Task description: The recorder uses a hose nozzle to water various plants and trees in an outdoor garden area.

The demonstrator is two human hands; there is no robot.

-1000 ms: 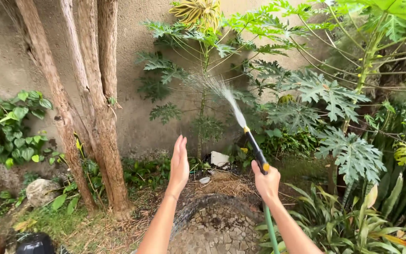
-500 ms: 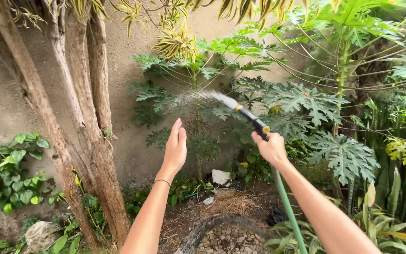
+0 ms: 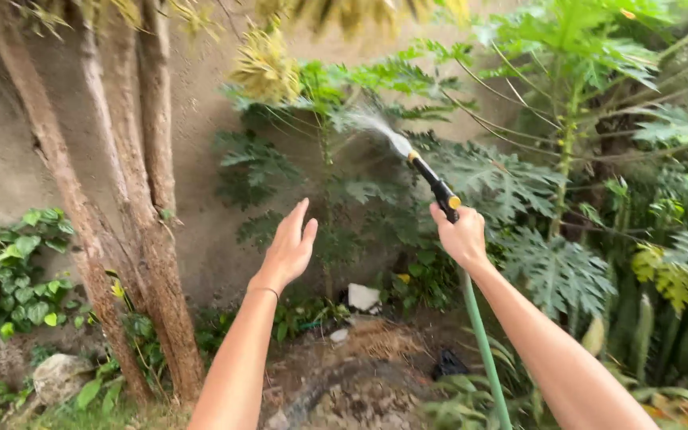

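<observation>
We hold the black spray nozzle with yellow rings (image 3: 433, 185) by its rear handle, our right hand (image 3: 460, 236) wrapped tight around it; it looks light and rigid, possibly slick when wet, its green rubber hose (image 3: 483, 342) trailing limp below. Our left hand (image 3: 289, 248) hangs open and empty. Papaya leaves (image 3: 503, 179) crowd ahead, rough tree trunks (image 3: 149, 199) leftward.

Right hand (image 3: 459, 236) right of centre, closed round black spray nozzle with yellow rings (image 3: 433, 185); green hose (image 3: 483, 342) hangs below it, beside right forearm. Left hand (image 3: 290, 247) left of nozzle, well apart, touching nothing. Rough plaster wall (image 3: 209, 159) behind everything. Brown tree trunks (image 3: 133, 199) left, against wall. Lobed-leaf papaya plants (image 3: 519, 183) behind and right of nozzle. Grey stone (image 3: 57, 374) at bottom left, left of trunks. White block (image 3: 362, 297) on ground between hands, at wall foot.
</observation>
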